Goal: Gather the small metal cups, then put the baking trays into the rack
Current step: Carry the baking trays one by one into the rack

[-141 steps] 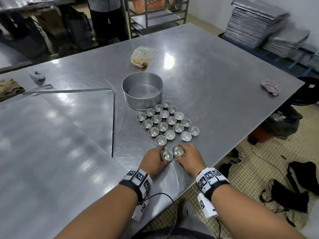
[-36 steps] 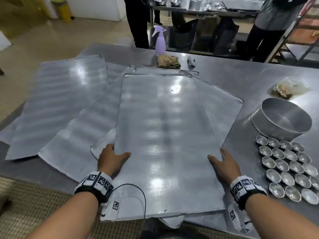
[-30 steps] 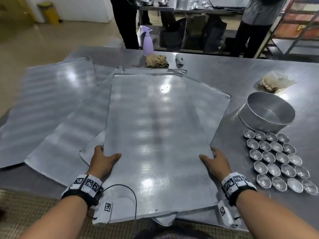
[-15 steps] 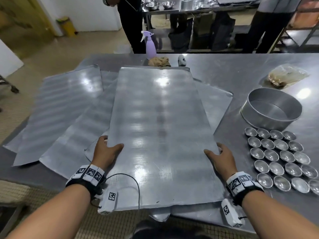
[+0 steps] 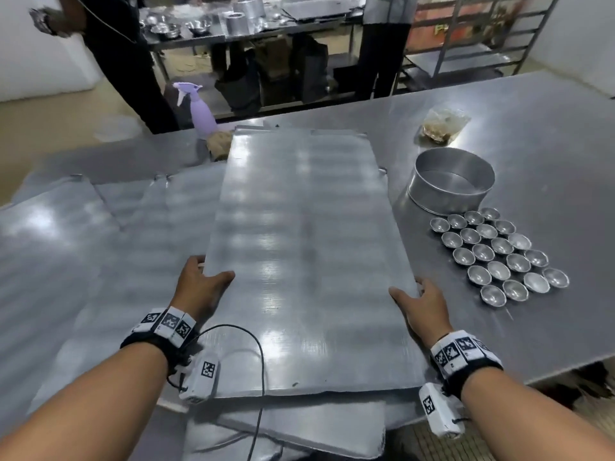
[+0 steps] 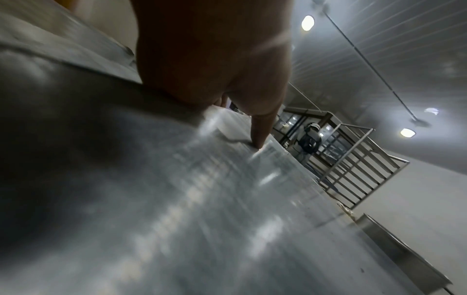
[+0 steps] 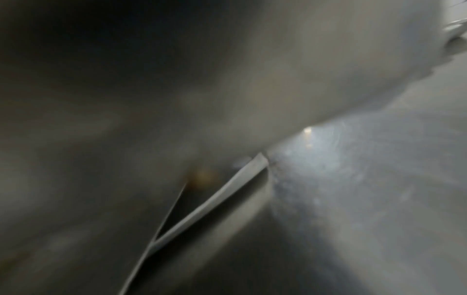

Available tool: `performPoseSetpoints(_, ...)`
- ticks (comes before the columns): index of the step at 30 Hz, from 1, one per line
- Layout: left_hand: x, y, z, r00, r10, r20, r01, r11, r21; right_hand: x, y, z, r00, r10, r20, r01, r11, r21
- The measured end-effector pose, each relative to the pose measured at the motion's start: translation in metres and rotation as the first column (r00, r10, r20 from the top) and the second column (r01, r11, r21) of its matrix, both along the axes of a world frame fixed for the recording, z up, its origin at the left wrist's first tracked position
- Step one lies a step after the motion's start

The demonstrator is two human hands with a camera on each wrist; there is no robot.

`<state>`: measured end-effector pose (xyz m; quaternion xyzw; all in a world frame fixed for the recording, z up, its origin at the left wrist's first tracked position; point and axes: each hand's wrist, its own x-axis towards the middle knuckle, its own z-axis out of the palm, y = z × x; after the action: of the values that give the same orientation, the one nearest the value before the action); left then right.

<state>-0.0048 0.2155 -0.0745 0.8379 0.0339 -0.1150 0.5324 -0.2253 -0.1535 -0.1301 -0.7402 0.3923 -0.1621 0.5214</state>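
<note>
A long flat baking tray [image 5: 306,247] is lifted off the pile, tilted with its far end up. My left hand [image 5: 199,287] grips its left edge, thumb on top; that thumb presses the tray [image 6: 177,199] in the left wrist view. My right hand [image 5: 419,307] grips the right edge the same way. More flat trays [image 5: 109,234] lie overlapped on the steel table [image 5: 539,154] beneath and to the left. Several small metal cups [image 5: 499,254] sit grouped in rows at the right. The right wrist view is blurred, showing only the underside of the tray [image 7: 177,99] and another tray edge [image 7: 215,199].
A round metal cake tin [image 5: 451,181] stands just behind the cups. A clear bag [image 5: 444,123] lies further back. A purple spray bottle [image 5: 199,111] and brown cloth [image 5: 219,144] sit at the far edge. Two people stand beyond the table, near a metal rack [image 5: 466,61].
The cups were finished being grouped earlier. Since then both hands took the top tray by its sides and raised its far end; the view has swung slightly right.
</note>
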Motion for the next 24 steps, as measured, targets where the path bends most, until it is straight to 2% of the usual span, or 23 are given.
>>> performPoseSetpoints(4, 0.018, 0.002, 0.004, 0.997, -0.07, -0.036, 0.071, 0.997, 0.029, -0.012, 0.036, 0.001, 0.993, -0.109, -0.047, 0.109, 0.994, -0.015)
performPoseSetpoints(8, 0.046, 0.009, -0.008, 0.987, -0.143, -0.07, 0.145, 0.989, 0.023, -0.016, 0.06, 0.008, 0.983, -0.172, -0.071, 0.172, 0.985, -0.01)
performPoseSetpoints(11, 0.061, 0.011, -0.007, 0.975, -0.207, -0.085, 0.215, 0.972, 0.097, -0.012, 0.069, 0.007, 0.972, -0.202, -0.123, 0.202, 0.979, -0.01)
performPoseSetpoints(13, 0.074, 0.013, 0.0, 0.947, -0.312, -0.076, 0.321, 0.914, 0.246, -0.007, 0.07, 0.011, 0.967, -0.171, -0.189, 0.17, 0.985, -0.023)
performPoseSetpoints(16, 0.095, 0.019, 0.009, 0.887, -0.438, -0.148, 0.456, 0.782, 0.425, 0.001, 0.067, 0.021, 0.934, -0.059, -0.353, 0.041, 0.997, -0.059)
performPoseSetpoints(19, 0.101, 0.029, 0.015, 0.875, -0.461, -0.145, 0.466, 0.726, 0.506, 0.006, 0.064, 0.025, 0.881, 0.014, -0.472, -0.05, 0.997, -0.063)
performPoseSetpoints(21, 0.094, 0.038, 0.012, 0.867, -0.469, -0.165, 0.475, 0.681, 0.558, 0.005, 0.063, 0.021, 0.873, 0.025, -0.486, -0.048, 0.998, -0.035)
performPoseSetpoints(22, 0.089, 0.043, 0.007, 0.862, -0.475, -0.179, 0.479, 0.647, 0.593, 0.004, 0.064, 0.018, 0.867, 0.023, -0.499, -0.055, 0.997, -0.049)
performPoseSetpoints(24, 0.075, 0.055, -0.001, 0.868, -0.456, -0.197, 0.469, 0.625, 0.624, 0.001, 0.069, 0.013, 0.849, 0.01, -0.529, -0.077, 0.992, -0.105)
